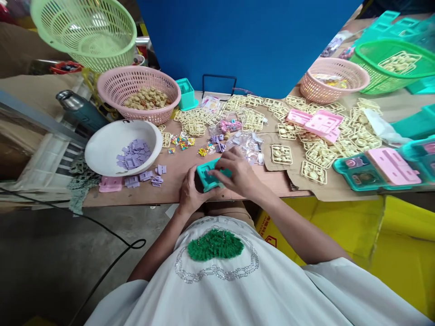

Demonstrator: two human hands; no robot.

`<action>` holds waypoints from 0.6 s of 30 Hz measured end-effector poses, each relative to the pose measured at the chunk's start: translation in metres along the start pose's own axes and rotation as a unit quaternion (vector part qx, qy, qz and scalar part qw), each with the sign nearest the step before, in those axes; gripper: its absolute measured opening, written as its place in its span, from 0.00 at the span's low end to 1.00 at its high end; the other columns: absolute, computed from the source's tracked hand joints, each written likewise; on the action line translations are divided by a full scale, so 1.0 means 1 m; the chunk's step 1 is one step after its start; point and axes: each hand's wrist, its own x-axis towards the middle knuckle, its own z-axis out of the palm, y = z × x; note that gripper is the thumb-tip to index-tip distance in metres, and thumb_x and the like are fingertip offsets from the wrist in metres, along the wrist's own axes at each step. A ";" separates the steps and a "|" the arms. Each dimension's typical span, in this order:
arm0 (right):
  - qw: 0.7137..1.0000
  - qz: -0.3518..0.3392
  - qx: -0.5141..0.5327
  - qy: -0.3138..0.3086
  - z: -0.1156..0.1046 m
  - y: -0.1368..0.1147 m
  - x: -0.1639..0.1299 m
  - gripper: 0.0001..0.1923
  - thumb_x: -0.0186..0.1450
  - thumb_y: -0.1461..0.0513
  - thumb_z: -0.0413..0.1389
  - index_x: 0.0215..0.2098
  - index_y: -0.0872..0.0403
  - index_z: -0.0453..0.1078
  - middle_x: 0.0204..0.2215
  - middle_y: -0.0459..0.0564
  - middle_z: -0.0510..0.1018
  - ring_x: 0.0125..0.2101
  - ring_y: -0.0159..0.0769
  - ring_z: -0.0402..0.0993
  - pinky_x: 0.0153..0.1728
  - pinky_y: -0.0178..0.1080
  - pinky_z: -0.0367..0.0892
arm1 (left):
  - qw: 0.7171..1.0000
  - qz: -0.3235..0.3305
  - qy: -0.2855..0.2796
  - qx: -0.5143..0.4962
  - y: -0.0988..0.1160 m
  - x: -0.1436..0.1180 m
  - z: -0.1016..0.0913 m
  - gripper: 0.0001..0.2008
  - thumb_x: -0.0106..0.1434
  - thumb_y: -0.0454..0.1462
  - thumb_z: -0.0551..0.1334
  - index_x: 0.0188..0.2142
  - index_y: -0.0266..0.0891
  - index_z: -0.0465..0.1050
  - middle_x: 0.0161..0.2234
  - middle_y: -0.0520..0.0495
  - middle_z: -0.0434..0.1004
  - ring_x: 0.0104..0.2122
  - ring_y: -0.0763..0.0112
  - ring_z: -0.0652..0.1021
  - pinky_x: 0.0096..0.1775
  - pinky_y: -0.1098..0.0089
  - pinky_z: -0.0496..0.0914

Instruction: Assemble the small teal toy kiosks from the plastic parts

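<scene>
At the table's front edge my left hand point(193, 191) is wrapped round a small teal plastic box point(206, 177), tilted with its recessed face upward. Bent over that face is my right hand point(238, 171), with thumb and fingertips together against the box. Whatever those fingers pinch is mostly hidden; a small pinkish bit shows by the fingertips. Just beyond the hands are small yellow and orange pieces point(205, 150) and clear plastic bags point(247, 144). Loose lilac plastic parts point(157, 180) sit left of the box.
On the left stand a white bowl point(95, 151) of lilac parts, a pink basket point(108, 93) and a flask point(81, 111). Cream part frames point(281, 154) spread across the back and right. Teal trays point(356, 181) lie at right. A blue panel point(244, 45) rises behind.
</scene>
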 end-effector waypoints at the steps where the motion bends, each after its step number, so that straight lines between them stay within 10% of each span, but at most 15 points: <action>1: 0.999 0.002 -0.006 -0.032 0.000 -0.006 0.003 0.12 0.72 0.55 0.61 0.32 0.51 0.74 0.32 0.53 0.76 0.39 0.47 0.67 0.46 0.50 0.65 | 1.000 0.002 0.007 0.009 0.003 0.000 0.002 0.48 0.54 0.56 0.79 0.66 0.42 0.62 0.57 0.35 0.81 0.55 0.47 0.83 0.56 0.52 0.79; 9: 0.968 0.022 -0.108 -0.225 0.001 -0.021 0.044 0.10 0.63 0.64 0.64 0.25 0.52 0.70 0.27 0.56 0.77 0.36 0.47 0.70 0.37 0.44 0.60 | 0.996 0.052 0.033 0.061 0.013 0.000 0.010 0.47 0.57 0.57 0.77 0.66 0.41 0.60 0.56 0.33 0.80 0.53 0.46 0.84 0.53 0.54 0.79; 18: 0.993 0.031 0.023 -0.111 0.015 -0.010 0.029 0.12 0.62 0.65 0.55 0.22 0.50 0.62 0.24 0.49 0.71 0.33 0.40 0.65 0.37 0.42 0.61 | 0.997 0.029 0.037 0.055 0.014 0.000 0.013 0.48 0.57 0.61 0.75 0.66 0.40 0.61 0.56 0.31 0.80 0.54 0.45 0.84 0.54 0.54 0.78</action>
